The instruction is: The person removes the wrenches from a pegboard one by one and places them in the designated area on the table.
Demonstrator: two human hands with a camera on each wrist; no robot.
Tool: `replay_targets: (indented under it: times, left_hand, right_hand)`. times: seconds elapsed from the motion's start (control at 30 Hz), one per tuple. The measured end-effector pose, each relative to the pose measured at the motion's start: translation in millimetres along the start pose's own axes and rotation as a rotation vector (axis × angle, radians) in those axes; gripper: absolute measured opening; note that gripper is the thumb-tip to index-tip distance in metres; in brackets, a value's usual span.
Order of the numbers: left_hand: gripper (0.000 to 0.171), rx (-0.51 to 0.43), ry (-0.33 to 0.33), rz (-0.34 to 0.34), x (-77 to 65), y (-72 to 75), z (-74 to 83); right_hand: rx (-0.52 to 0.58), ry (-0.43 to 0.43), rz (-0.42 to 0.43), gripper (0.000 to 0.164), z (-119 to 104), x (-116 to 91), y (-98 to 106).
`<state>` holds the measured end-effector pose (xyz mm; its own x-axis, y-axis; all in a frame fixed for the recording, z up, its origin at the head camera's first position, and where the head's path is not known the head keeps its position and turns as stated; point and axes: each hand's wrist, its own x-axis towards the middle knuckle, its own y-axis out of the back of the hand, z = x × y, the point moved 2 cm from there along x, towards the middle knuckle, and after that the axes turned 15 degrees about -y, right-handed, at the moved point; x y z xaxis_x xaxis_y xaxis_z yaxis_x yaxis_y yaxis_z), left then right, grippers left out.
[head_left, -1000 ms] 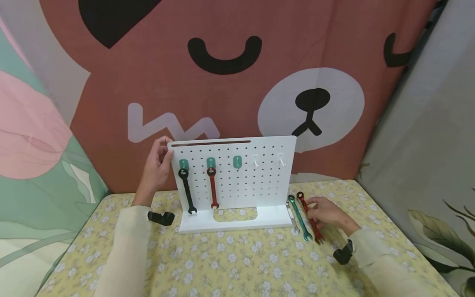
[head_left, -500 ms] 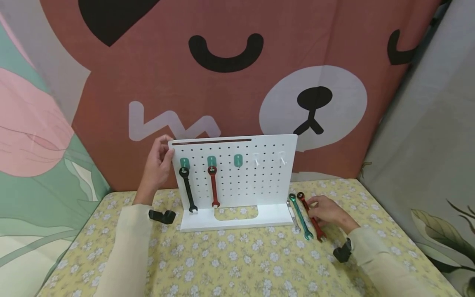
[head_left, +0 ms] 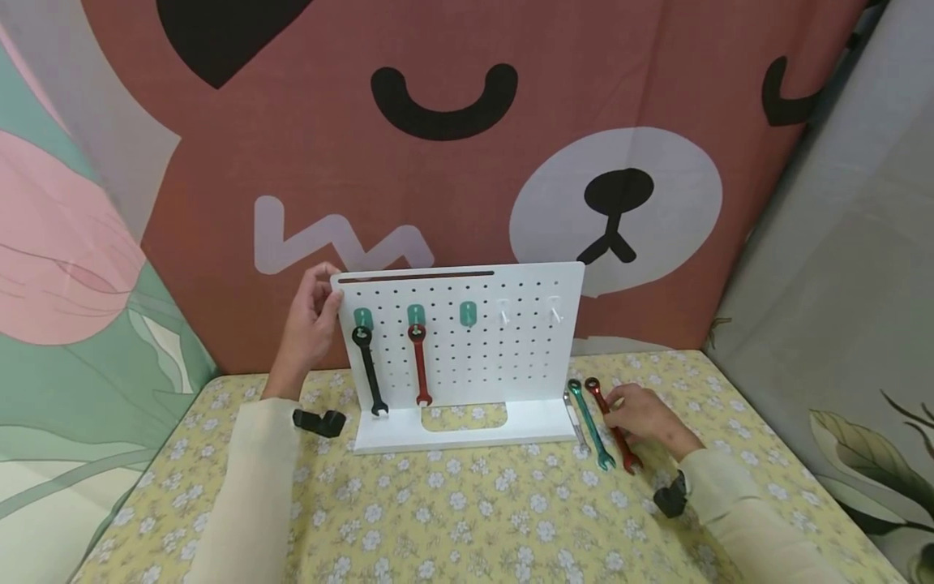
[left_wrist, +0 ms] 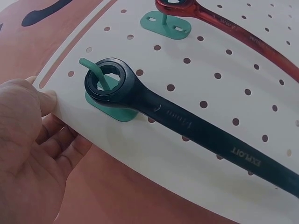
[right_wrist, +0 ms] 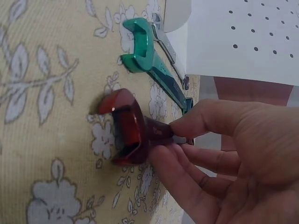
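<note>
My left hand (head_left: 305,326) grips the upper left edge of a white pegboard (head_left: 503,357), thumb on its front face. On the board's leftmost green hook hangs a black combination wrench (left_wrist: 187,123), its ring end over the peg. Beside it a red combination wrench (head_left: 419,367) hangs from the second green hook. On the table right of the board, my right hand (head_left: 644,418) pinches the shank of another red combination wrench (right_wrist: 128,128) between thumb and fingers. A green combination wrench (head_left: 593,426) and a smaller silver wrench (right_wrist: 168,46) lie left of it.
A third green hook (head_left: 468,314) and two clear hooks (head_left: 503,314) on the board bear nothing. The board's white base (head_left: 467,440) stands on a yellow flowered tablecloth (head_left: 452,519). A printed bear curtain (head_left: 328,170) hangs close behind the table.
The view has shifted slightly. Both hands stay almost where they were, the left on the board's edge and the right at the red combination wrench.
</note>
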<state>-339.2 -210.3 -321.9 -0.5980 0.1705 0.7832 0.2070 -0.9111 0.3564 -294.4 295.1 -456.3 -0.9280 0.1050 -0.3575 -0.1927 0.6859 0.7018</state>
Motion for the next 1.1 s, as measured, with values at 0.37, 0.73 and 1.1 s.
replay_targets:
  times: [0.37,0.73,1.1]
  left_hand:
    - [0.032,-0.017,-0.009,0.014,-0.7,1.9,-10.7]
    - [0.030,-0.002,0.012,0.014,-0.8,0.7,3.9]
    - [0.028,0.003,0.006,0.029,1.6,2.9,33.9]
  right_hand:
    - [-0.049,0.007,0.028,0.038,-1,-2,-1]
    - [-0.037,0.165,0.176,0.039,-31,-21,-10]
    - [0.153,0.419,0.131,0.029,-115,-35,-56]
